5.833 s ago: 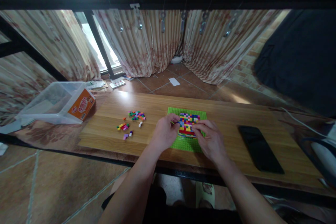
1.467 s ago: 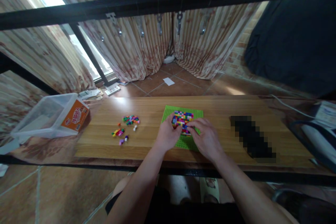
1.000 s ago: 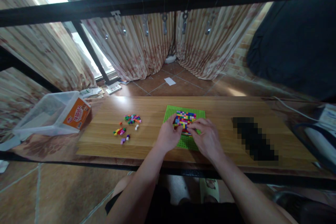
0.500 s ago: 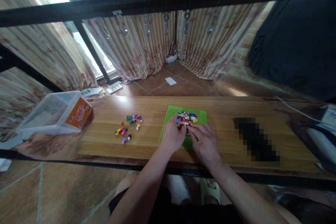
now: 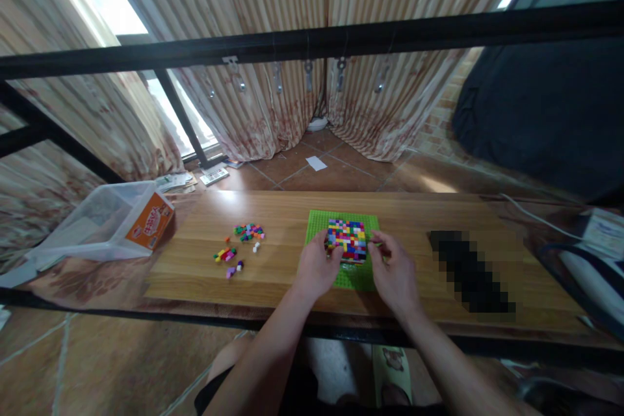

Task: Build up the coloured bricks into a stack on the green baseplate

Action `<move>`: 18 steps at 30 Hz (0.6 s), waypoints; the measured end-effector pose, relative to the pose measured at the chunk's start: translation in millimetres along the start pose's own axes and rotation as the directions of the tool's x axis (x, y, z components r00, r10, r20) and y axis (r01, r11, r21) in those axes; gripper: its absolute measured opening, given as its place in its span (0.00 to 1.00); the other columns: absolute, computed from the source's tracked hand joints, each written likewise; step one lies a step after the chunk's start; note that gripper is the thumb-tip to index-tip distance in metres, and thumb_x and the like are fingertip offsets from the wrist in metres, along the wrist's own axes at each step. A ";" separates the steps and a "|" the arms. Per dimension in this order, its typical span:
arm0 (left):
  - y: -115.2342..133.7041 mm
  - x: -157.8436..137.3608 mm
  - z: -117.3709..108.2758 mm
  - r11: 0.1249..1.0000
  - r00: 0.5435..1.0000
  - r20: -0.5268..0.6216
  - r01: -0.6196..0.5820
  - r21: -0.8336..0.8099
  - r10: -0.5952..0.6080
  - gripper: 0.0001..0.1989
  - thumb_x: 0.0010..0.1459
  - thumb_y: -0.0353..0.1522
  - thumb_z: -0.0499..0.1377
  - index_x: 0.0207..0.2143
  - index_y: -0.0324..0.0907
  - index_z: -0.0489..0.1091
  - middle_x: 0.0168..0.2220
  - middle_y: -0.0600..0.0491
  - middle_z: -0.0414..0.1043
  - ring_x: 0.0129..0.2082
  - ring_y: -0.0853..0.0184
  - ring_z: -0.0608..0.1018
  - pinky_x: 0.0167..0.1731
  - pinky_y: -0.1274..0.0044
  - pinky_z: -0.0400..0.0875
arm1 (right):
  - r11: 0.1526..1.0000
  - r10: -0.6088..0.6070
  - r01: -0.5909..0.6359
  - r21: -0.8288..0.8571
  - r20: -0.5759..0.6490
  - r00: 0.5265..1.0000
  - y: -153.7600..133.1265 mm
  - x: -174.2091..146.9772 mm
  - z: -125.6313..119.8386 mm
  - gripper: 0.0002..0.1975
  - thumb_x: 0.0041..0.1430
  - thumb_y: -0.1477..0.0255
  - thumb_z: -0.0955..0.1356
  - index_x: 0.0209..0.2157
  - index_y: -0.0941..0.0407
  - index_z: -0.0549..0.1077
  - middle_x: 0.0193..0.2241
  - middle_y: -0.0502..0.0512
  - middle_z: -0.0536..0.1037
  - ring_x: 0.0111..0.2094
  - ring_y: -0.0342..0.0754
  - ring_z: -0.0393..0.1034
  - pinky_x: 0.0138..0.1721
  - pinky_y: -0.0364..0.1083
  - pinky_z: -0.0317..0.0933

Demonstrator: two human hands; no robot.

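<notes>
A many-coloured block of toy building bricks (image 5: pixel 346 240) stands on a green studded baseplate (image 5: pixel 358 279). My left hand (image 5: pixel 318 265) is at the block's left side, with its thumb on the near left corner and its fingers along the left edge. To the right of the block is my right hand (image 5: pixel 396 268), thumb and fingers apart, its fingertips over the baseplate's right edge. I see no brick plainly held in it. Loose bricks (image 5: pixel 249 232) lie in small groups on the tabletop, left of the baseplate.
A clear plastic box (image 5: pixel 110 224) with an orange label lies at the left end of the wooden table (image 5: pixel 277 208). A pixelated dark shape (image 5: pixel 470 270) is on the right. A black bar (image 5: pixel 292 45) with hanging hooks crosses beyond the table.
My right hand has drawn away to the right from the block's near edge and its fingers have parted. More of the block now shows. The camera view has tilted up slightly.
</notes>
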State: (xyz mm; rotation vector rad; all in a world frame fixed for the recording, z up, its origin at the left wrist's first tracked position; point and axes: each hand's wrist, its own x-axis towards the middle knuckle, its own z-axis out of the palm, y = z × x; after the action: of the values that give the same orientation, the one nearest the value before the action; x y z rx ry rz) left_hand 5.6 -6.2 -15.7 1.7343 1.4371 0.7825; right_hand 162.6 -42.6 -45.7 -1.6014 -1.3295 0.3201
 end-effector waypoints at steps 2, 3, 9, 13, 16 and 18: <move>0.5 -1.1 -1.5 0.999 1.000 -0.002 0.015 0.041 -0.015 0.19 0.56 0.33 0.58 0.50 0.39 0.68 0.42 0.43 0.77 0.40 0.59 0.79 0.41 0.70 0.71 | 0.993 0.103 -0.104 0.052 0.020 0.994 4.9 5.8 1.6 0.16 0.59 0.64 0.63 0.43 0.58 0.75 0.39 0.63 0.79 0.37 0.55 0.73 0.42 0.56 0.66; 0.9 -1.6 -2.3 0.998 1.000 0.005 0.021 0.060 -0.021 0.19 0.55 0.33 0.58 0.50 0.39 0.68 0.42 0.43 0.77 0.39 0.58 0.79 0.42 0.69 0.71 | 0.988 0.132 -0.135 0.078 0.042 0.990 6.8 7.8 3.0 0.16 0.59 0.64 0.63 0.42 0.58 0.76 0.39 0.63 0.80 0.38 0.55 0.74 0.43 0.56 0.66; 2.3 -7.8 -4.4 0.992 0.996 0.084 0.013 0.128 -0.024 0.20 0.54 0.33 0.59 0.51 0.38 0.67 0.44 0.43 0.77 0.41 0.59 0.78 0.44 0.69 0.71 | 0.989 0.142 -0.145 0.032 0.087 0.986 8.8 12.8 4.9 0.19 0.57 0.64 0.61 0.41 0.58 0.77 0.38 0.62 0.81 0.38 0.55 0.74 0.43 0.55 0.66; 2.6 -14.3 -3.8 0.993 0.992 0.125 -0.004 0.116 -0.011 0.20 0.55 0.33 0.58 0.50 0.40 0.68 0.44 0.45 0.77 0.41 0.60 0.79 0.41 0.73 0.72 | 0.987 0.160 -0.157 -0.042 0.106 0.981 13.1 15.9 -2.6 0.19 0.56 0.62 0.61 0.39 0.56 0.78 0.37 0.60 0.81 0.37 0.55 0.74 0.41 0.54 0.66; 1.4 -13.6 -12.4 0.985 0.991 0.134 0.003 0.172 -0.026 0.21 0.54 0.35 0.58 0.52 0.41 0.68 0.43 0.46 0.78 0.39 0.61 0.79 0.39 0.74 0.72 | 0.978 0.200 -0.192 -0.086 0.093 0.975 19.3 20.9 -6.4 0.18 0.53 0.61 0.64 0.40 0.55 0.78 0.37 0.60 0.81 0.38 0.57 0.74 0.40 0.55 0.65; -0.8 -11.1 -27.5 0.969 0.995 0.095 0.017 0.246 -0.041 0.16 0.55 0.33 0.57 0.46 0.41 0.72 0.41 0.46 0.78 0.37 0.61 0.79 0.37 0.75 0.71 | 0.968 0.240 -0.233 -0.092 0.084 0.967 21.9 24.0 -8.2 0.18 0.51 0.61 0.65 0.39 0.56 0.78 0.37 0.61 0.81 0.38 0.59 0.75 0.40 0.56 0.65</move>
State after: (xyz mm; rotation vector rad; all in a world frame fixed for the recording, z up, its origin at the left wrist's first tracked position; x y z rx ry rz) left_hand -19.6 -12.7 -1.6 1.9030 1.5393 0.5110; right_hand 190.1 -24.2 -50.5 -1.8387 -1.2359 0.4975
